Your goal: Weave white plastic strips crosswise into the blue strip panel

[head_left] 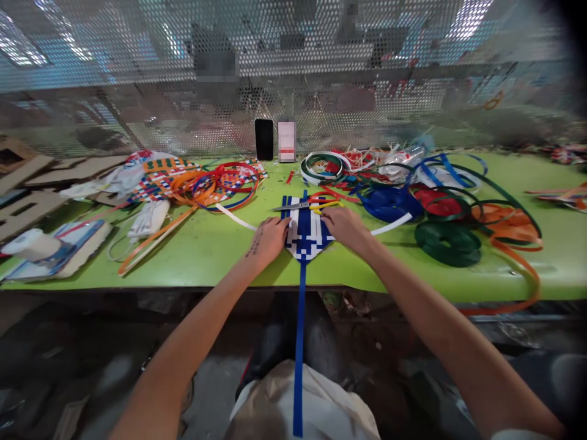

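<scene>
A piece woven from blue and white plastic straps (304,235) lies on the green table, its pointed end towards me. My left hand (271,237) is closed on its left edge, and my right hand (343,225) is closed on its right edge. A white strap (392,225) sticks out past both hands to either side. One long blue strap (300,330) runs from the pointed end over the table edge to my lap. Scissors with yellow and red handles (316,206) lie across the far part of the weave. My fingertips are partly hidden.
Coiled straps in blue (385,201), dark green (447,244) and orange (504,220) lie at right. Orange and red loops (215,186) and a multicoloured woven sheet (158,180) lie at left. Two phones (264,139) lean on the perforated metal screen (151,116).
</scene>
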{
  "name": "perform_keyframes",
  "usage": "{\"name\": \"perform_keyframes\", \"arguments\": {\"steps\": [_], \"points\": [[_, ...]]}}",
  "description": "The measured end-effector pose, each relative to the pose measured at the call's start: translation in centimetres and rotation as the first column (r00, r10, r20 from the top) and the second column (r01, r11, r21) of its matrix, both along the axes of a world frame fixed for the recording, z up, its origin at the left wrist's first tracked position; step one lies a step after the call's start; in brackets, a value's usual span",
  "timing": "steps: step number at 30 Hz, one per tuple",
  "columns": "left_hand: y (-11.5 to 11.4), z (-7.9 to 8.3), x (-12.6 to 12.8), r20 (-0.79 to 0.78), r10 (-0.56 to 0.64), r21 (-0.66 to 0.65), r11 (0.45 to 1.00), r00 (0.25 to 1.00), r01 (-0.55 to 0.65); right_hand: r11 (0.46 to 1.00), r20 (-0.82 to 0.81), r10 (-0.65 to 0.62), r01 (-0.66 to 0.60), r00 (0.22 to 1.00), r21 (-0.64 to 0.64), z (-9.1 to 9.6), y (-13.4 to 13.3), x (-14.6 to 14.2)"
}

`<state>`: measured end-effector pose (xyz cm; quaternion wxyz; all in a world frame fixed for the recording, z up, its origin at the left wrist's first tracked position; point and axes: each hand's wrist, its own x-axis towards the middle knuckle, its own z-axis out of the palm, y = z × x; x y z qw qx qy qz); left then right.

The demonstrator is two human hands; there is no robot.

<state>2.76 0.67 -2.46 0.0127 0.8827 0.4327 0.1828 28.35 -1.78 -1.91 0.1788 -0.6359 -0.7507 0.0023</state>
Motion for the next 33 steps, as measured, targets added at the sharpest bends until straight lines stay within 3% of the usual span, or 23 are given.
{"name": "perform_keyframes", "arguments": {"steps": [6,9,16,33], "points": [[-0.1,-0.6,0.1,-0.006,-0.011,-0.001,1.000,1.000,0.011,0.981,-0.158,-0.127,0.148,0.979,0.127,-3.0,1.1,-0.2],[0.0,-0.7,0.1,-0.012,-0.007,0.008,1.000,1.000,0.007,0.971,-0.129,-0.189,0.204,0.974,0.122,-3.7,1.1,-0.2],[-0.2,-0.3,0.2,-0.035,-0.003,-0.010,1.000,0.999,0.002,0.989,-0.162,-0.050,0.071,0.986,0.126,-4.1,1.9,0.3],[-0.1,-1.0,0.1,-0.033,0.014,0.002,1.000,0.999,-0.014,0.989,-0.120,0.033,-0.015,0.992,0.150,-3.6,1.7,0.3]]}}
